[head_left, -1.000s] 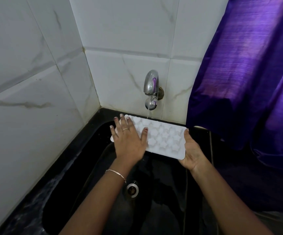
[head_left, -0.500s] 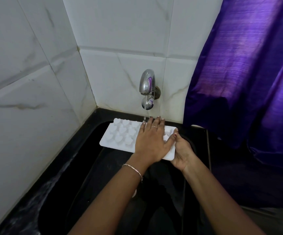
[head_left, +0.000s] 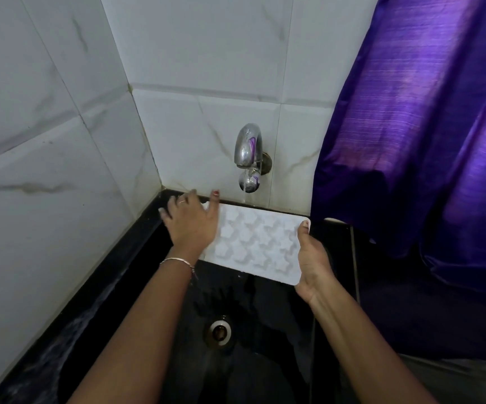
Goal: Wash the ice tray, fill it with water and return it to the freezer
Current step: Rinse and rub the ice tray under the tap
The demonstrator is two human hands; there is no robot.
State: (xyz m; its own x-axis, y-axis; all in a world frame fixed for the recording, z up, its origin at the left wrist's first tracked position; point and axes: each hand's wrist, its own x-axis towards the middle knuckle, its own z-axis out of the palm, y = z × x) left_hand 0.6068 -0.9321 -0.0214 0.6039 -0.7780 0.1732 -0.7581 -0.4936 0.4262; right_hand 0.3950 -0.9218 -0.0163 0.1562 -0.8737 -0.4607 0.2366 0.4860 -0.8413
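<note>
The white ice tray (head_left: 254, 243) is held over the black sink (head_left: 244, 374), just below the tap (head_left: 247, 147) and a little nearer the viewer. It lies almost level with its moulded pockets facing up. Its far long edge sits right under the spout, where a thin stream of water (head_left: 244, 197) falls and meets the tray near that edge.

The right hand (head_left: 313, 259) has the end of the tray to the right of the tap. The thumb lies on top of the short edge and the fingers are tucked underneath, out of sight, so its grip is closed round the ice tray. The left hand (head_left: 190, 221) lies palm down on the end left of the tap, fingers spread and fairly straight, some reaching past the tray's far edge toward the wall. Its grip is open, resting on the tray rather than clasping it. A ring (head_left: 182, 201) shows on one finger and a thin bracelet (head_left: 177, 260) circles the wrist.

Below the tap, nearer the viewer, a round metal drain (head_left: 219, 332) sits in the sink floor. Left of the tap, a black counter (head_left: 61, 339) edge runs along white marbled wall tiles (head_left: 201, 68). Right of the tap, a purple curtain (head_left: 425, 126) hangs down beside the sink.
</note>
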